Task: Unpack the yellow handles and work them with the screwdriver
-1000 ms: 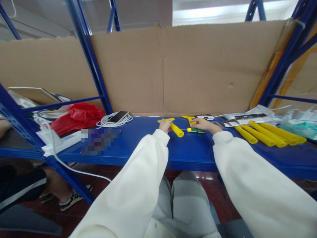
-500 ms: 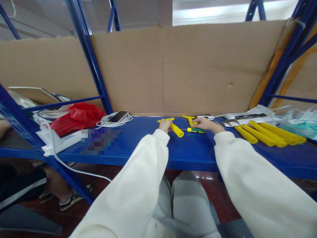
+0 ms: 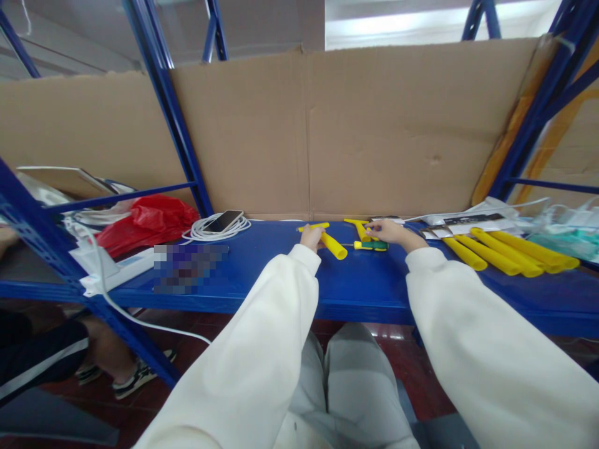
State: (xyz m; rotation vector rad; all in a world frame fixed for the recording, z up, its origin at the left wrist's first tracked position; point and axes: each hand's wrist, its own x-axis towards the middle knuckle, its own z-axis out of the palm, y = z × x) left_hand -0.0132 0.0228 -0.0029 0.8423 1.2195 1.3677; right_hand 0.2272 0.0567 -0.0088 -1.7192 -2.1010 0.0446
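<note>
My left hand [image 3: 312,237] is closed around a yellow T-shaped plastic piece [image 3: 334,246], its crossbar showing above the fingers and its hollow round end pointing down to the right. My right hand [image 3: 386,231] is over the shelf, fingertips bent together beside a second yellow T-shaped piece [image 3: 360,228]. Whatever lies between those fingertips is too small to make out. Just below them a screwdriver [image 3: 371,246] with a yellow and green handle lies flat, its shaft pointing left toward the held piece.
Several yellow-handled tools [image 3: 510,252] lie at the right, near clear plastic bags [image 3: 566,231]. On the left are a phone [image 3: 224,221] on a coiled white cable [image 3: 201,231], a red bag [image 3: 150,218] and a white power strip [image 3: 126,269]. Cardboard [image 3: 374,131] walls the back.
My right hand has shifted slightly, its fingertips drawing a little up and right from the second yellow piece. My left hand and its yellow piece stay put.
</note>
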